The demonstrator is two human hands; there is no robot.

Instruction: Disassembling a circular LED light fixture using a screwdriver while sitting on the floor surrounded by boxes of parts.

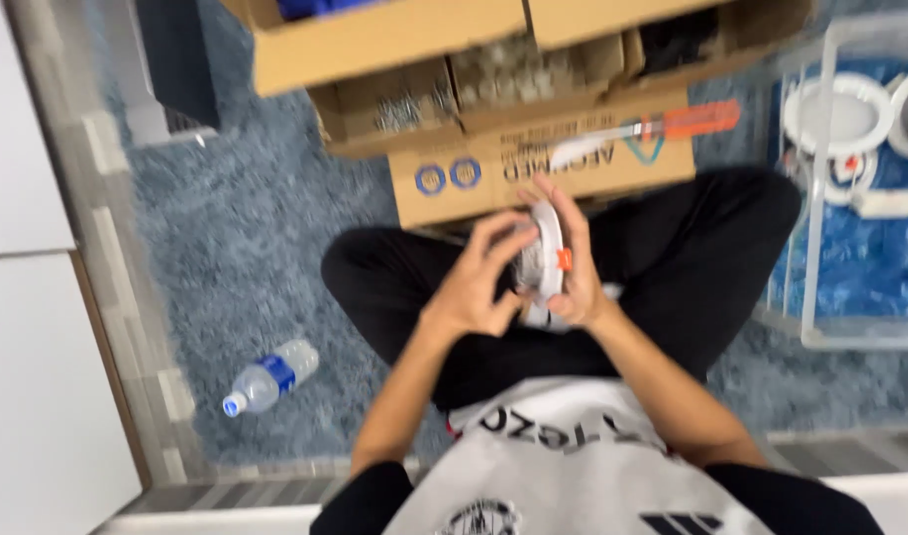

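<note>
Centrally, both hands (474, 287) (573, 267) gripping round white fixture (545, 248), labelled cardboard box (533, 163) beyond

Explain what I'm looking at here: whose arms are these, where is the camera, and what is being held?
There is one picture, from a camera on a person's head looking down at their own lap. They sit cross-legged on a blue-grey carpet. The left hand and right hand together hold a round white fixture with an orange clip, seen edge-on and blurred. Ahead stand open cardboard boxes with an orange-handled screwdriver on top. A plastic water bottle lies to the left, and a clear bin of similar white fixtures stands to the right.
</note>
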